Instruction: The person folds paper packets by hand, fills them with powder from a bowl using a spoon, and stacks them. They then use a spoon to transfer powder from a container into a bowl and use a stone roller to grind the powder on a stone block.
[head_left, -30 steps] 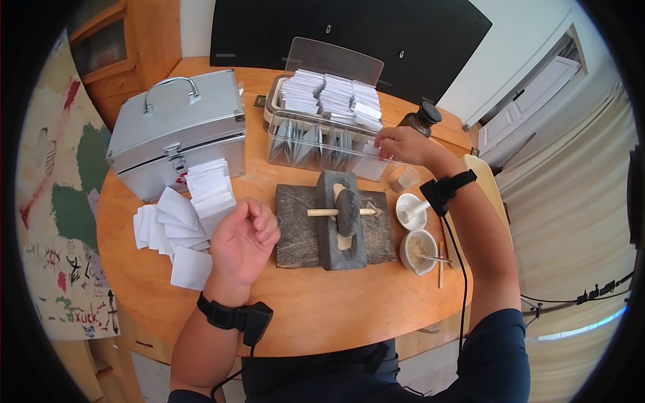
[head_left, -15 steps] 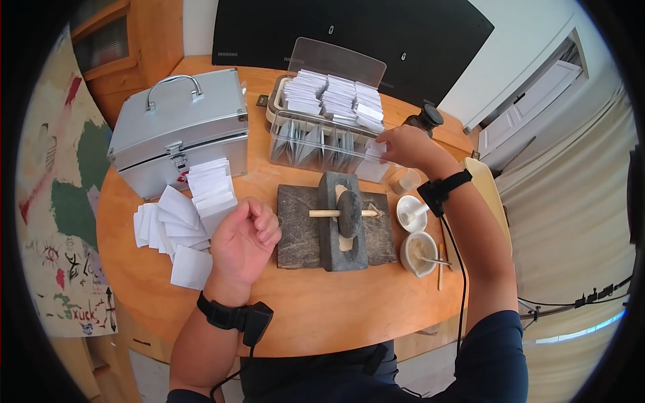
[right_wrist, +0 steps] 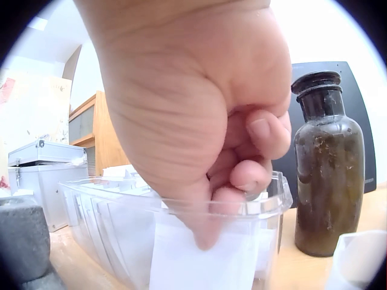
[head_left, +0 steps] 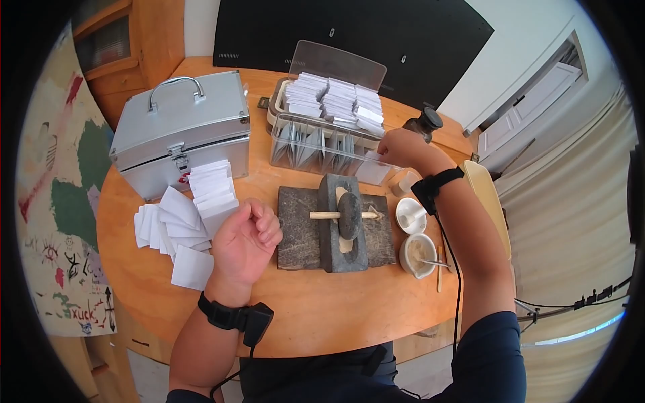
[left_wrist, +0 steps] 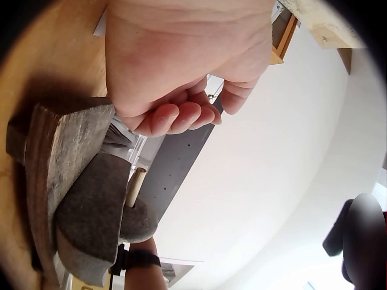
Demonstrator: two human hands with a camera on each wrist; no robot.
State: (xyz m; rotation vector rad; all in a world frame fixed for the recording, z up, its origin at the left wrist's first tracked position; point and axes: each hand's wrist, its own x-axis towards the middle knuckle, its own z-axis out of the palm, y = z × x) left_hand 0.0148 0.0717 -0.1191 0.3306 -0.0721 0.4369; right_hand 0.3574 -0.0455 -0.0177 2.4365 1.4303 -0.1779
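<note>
Wooden worktop (head_left: 322,316), clear box (head_left: 329,171) at far side.
Head: white packet (head_left: 371,172) is at the box's right end, nearer the right grip (head_left: 406,148). Left wrist: left grip (left_wrist: 181,72) curls loosely, empty. Right wrist: packet stands upright below the grip, which pinches it.

A flat white packet (right_wrist: 181,263) stands upright at the right end of a long, clear plastic bin (right_wrist: 278,202), where the right hand (head_left: 406,151) pinches it, thumb on its face inside the rim. Greyish folded sheets (head_left: 302,148) stand fanned along the rest of the bin. The left hand (head_left: 246,245), loosely curled, holds nothing beside white packets (head_left: 211,195), some stacked in a leaning row, others spread loosely.
</note>
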